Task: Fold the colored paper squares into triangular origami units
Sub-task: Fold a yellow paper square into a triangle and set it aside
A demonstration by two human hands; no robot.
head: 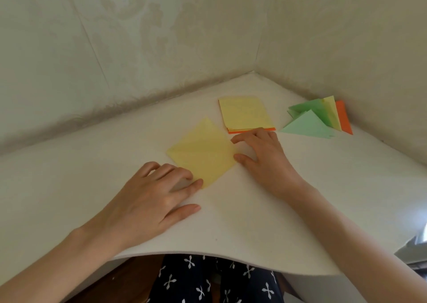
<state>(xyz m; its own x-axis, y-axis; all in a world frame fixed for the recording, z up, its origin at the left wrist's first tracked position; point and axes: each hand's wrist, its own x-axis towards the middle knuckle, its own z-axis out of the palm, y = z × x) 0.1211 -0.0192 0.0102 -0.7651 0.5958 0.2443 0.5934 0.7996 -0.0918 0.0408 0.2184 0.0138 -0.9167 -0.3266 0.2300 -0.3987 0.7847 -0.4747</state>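
Note:
A single yellow paper square (203,152) lies flat on the white table (231,221), turned like a diamond. My left hand (152,198) rests on the table with its fingertips on the square's near corner. My right hand (261,154) lies at the square's right corner, its fingertips touching that edge. Behind it sits a stack of paper squares (245,114), yellow on top with orange at the bottom. At the far right lies a pile of folded triangles (316,117), green, yellow and orange.
Two wallpapered walls meet in a corner just behind the papers. The table's front edge curves in front of my lap, where dark fabric with white crosses (208,279) shows.

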